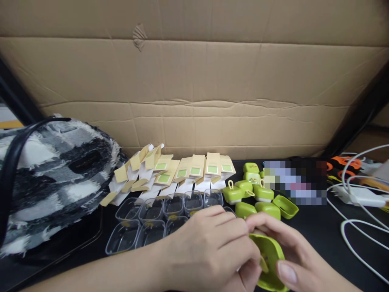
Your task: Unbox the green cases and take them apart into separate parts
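Note:
My right hand (299, 247) grips a hollow green plastic lid (272, 253), thumb on its near rim and fingers behind it. The open side of the lid faces my left hand (217, 243), whose fingers are curled closed against it. A pale yellow-green strap (263, 264) shows inside the lid beside the left fingers; what those fingertips pinch is hidden. Just beyond my hands are several green lids (267, 210), some with small loops standing up. Rows of clear plastic cups (152, 209) sit beyond my left forearm, partly covered by it.
Folded cardboard boxes (194, 168) with green windows lie behind the cups. A shaggy black-and-white checked bag (67, 162) stands on the left. White cables (349, 231) and an adapter (358, 196) lie on the right. A cardboard panel (194, 77) closes off the back of the black table (316, 227).

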The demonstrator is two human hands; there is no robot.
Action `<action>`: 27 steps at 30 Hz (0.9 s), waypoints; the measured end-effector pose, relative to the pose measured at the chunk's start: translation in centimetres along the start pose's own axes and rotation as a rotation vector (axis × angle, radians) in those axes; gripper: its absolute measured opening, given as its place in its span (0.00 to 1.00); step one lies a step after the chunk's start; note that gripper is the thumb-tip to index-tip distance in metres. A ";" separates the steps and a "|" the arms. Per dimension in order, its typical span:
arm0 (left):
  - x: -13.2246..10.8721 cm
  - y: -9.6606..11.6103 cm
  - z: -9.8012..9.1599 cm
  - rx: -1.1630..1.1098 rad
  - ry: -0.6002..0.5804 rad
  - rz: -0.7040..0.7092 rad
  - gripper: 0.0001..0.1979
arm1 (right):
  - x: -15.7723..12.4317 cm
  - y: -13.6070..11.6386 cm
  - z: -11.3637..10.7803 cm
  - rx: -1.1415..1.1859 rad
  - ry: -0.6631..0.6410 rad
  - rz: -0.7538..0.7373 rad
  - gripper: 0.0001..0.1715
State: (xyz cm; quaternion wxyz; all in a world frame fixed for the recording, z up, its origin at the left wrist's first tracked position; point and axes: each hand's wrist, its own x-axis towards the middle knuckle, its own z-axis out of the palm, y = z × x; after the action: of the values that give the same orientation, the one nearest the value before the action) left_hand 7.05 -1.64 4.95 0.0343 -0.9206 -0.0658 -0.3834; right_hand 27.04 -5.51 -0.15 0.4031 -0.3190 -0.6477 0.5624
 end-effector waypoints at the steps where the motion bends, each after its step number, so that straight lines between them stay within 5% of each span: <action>1: 0.1 0.0 -0.2 0.007 -0.016 0.013 0.07 | 0.1 -0.1 -0.1 -0.014 -0.013 -0.006 0.27; 7: 0.2 -0.1 -1.1 0.115 -0.242 0.079 0.10 | 0.3 -0.6 0.3 -0.022 0.019 0.042 0.28; 15: 0.4 -0.6 -1.6 0.140 -0.095 0.184 0.10 | 0.1 -0.9 -0.6 -0.106 0.130 0.005 0.27; 17: 0.4 -1.4 -1.8 0.187 -0.084 0.109 0.09 | 0.1 -1.5 -1.6 -0.123 0.287 -0.003 0.25; 20: 0.0 -2.6 -1.4 0.247 -0.239 -0.080 0.10 | 0.2 -2.6 -3.6 -0.186 0.460 0.013 0.22; 23: -0.7 -3.3 -0.6 0.233 -0.434 -0.210 0.08 | 0.1 -4.0 -5.7 -0.379 0.507 -0.061 0.14; 27: -1.0 -2.9 -0.3 0.151 -0.478 -0.249 0.08 | -0.3 -5.3 -8.0 -0.833 0.586 -0.012 0.13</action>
State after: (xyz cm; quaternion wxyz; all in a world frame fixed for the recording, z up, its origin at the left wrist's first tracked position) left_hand 5.69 1.11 4.52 0.0389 -0.9646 -0.2128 -0.1508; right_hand 34.43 -2.89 5.38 0.4096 -0.5931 -0.6787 0.1409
